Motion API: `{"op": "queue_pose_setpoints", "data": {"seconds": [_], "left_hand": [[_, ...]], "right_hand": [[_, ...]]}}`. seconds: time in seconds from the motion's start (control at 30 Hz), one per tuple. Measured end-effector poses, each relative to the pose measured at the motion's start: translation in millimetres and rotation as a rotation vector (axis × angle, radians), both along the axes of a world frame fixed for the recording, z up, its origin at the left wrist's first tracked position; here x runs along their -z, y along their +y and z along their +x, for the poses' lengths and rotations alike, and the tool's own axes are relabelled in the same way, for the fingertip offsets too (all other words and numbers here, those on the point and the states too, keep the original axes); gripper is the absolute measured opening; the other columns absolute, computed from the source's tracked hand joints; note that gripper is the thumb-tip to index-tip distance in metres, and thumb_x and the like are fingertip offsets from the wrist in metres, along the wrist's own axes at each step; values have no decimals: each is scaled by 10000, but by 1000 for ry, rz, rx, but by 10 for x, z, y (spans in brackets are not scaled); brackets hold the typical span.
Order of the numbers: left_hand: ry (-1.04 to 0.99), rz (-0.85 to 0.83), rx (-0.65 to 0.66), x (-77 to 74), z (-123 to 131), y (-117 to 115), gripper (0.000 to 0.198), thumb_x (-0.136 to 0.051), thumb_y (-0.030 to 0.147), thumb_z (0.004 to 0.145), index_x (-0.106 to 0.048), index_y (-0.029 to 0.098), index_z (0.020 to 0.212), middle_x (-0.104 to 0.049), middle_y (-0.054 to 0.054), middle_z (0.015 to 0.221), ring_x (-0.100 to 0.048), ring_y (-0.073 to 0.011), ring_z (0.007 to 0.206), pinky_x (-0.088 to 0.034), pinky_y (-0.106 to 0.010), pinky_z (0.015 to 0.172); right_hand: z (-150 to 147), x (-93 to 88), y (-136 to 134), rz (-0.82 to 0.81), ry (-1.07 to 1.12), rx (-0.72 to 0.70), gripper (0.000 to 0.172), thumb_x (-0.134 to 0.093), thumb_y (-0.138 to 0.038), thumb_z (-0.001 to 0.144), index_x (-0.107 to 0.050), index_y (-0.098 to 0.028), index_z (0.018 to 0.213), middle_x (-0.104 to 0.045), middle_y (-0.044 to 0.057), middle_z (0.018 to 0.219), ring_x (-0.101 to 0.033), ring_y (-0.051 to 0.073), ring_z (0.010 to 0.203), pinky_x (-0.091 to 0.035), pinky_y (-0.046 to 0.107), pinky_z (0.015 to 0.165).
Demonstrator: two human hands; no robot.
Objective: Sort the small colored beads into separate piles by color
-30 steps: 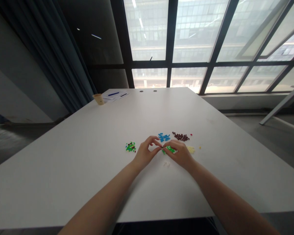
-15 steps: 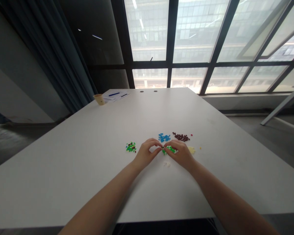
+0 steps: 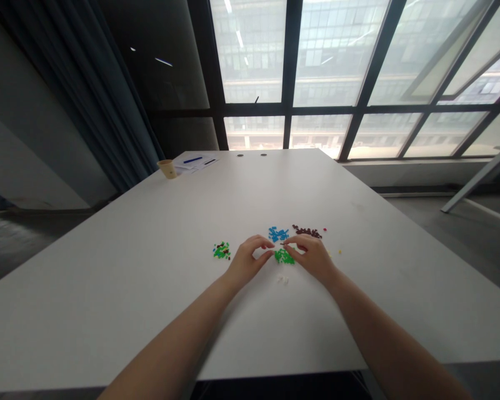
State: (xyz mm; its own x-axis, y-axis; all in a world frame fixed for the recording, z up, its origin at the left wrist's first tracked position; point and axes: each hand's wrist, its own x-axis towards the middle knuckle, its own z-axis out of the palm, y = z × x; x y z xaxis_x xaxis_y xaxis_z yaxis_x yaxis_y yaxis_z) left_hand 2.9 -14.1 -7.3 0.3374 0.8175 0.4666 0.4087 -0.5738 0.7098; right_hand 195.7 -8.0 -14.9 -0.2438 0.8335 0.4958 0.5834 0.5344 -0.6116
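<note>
My left hand (image 3: 249,256) hovers just left of the green pieces, thumb and forefinger a little apart with nothing visible between them. My right hand (image 3: 313,255) pinches a tiny dark brown building brick (image 3: 282,243) at its fingertips. Below the fingertips lies a pile of small green bricks (image 3: 284,256). Behind both hands are blue bricks (image 3: 278,234), and dark brown bricks (image 3: 308,231) spread behind the right hand. Most of the yellow pieces are hidden by the right hand.
A mixed pile of bricks (image 3: 221,251), mostly green, lies left of my left hand. A few white pieces (image 3: 283,280) sit nearer me. One red piece (image 3: 325,229) and one yellow piece (image 3: 339,251) lie right. A paper cup (image 3: 167,170) stands at the far left beside papers (image 3: 198,164).
The fingertips of my two hands have come apart. My right hand has shifted slightly right with the small brown brick, uncovering more green bricks and covering most yellow ones.
</note>
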Motion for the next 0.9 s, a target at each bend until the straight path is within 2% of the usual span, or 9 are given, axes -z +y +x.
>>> {"op": "queue_pose_setpoints", "data": {"seconds": [0.1, 0.2, 0.33, 0.47, 0.67, 0.9], "left_hand": [[5, 7, -9, 10, -9, 15, 133, -527, 290, 779, -609, 188, 804, -609, -40, 807, -545, -131, 761, -434, -279, 753], [23, 9, 3, 6, -19, 18, 129, -505, 270, 791, -603, 186, 794, -604, -38, 805, -545, -126, 759, -433, -272, 749], [62, 5, -18, -27, -45, 16, 122, -493, 253, 793, -596, 188, 785, -603, -39, 798, -544, -132, 756, -435, -281, 747], [103, 1, -105, -50, -128, 68, 126, -490, 260, 787, -599, 196, 781, -609, -32, 795, -549, -135, 751, -434, -284, 741], [61, 1, -288, -34, -295, 200, 132, -494, 289, 766, -594, 205, 782, -624, -20, 812, -563, -135, 738, -431, -276, 707], [24, 0, -384, -73, -406, 274, 179, -501, 338, 747, -606, 197, 781, -627, -20, 818, -565, -131, 734, -434, -266, 706]], "right_hand": [[264, 2, 127, -97, -57, 204, 183, -549, -324, 746, -677, -202, 789, -651, 20, 686, -543, 127, 585, -400, 234, 574], [565, 27, 249, -204, -180, 469, 213, -560, -368, 720, -694, -208, 763, -582, 8, 547, -503, 134, 517, -337, 239, 500], [827, 128, 365, -316, -265, 630, 209, -583, -366, 684, -706, -217, 764, -596, 22, 581, -506, 135, 527, -314, 240, 484], [905, 236, 430, -392, -293, 678, 218, -598, -362, 664, -709, -222, 790, -638, 43, 663, -532, 145, 569, -333, 242, 501], [926, 300, 470, -395, -321, 668, 228, -586, -359, 677, -708, -214, 804, -654, 60, 705, -560, 156, 608, -366, 251, 538], [959, 349, 482, -416, -330, 628, 208, -579, -333, 690, -704, -225, 816, -658, 53, 737, -575, 166, 645, -392, 265, 593]]}}
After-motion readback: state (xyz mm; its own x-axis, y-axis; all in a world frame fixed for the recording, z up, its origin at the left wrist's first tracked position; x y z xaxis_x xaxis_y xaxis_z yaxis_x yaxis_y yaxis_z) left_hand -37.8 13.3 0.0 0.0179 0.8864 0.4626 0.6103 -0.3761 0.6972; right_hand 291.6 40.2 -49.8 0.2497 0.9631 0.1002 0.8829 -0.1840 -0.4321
